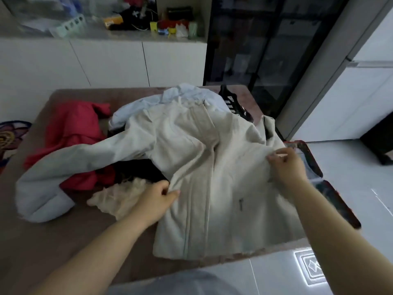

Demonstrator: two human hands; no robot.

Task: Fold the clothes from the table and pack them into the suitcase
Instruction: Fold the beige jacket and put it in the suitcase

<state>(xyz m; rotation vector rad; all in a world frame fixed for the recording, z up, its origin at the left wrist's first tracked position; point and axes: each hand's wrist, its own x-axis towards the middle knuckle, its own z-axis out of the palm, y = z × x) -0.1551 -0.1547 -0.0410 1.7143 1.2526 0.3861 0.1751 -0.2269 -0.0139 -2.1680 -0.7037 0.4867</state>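
Both hands pinch the soft, bulky cream zip-front fabric jacket (204,177): left hand (158,199) grasps its side edge, right hand (287,167) its far-side seam, limp, best held at edges.

Single head-worn view looks forward and down, close over the table (63,241).
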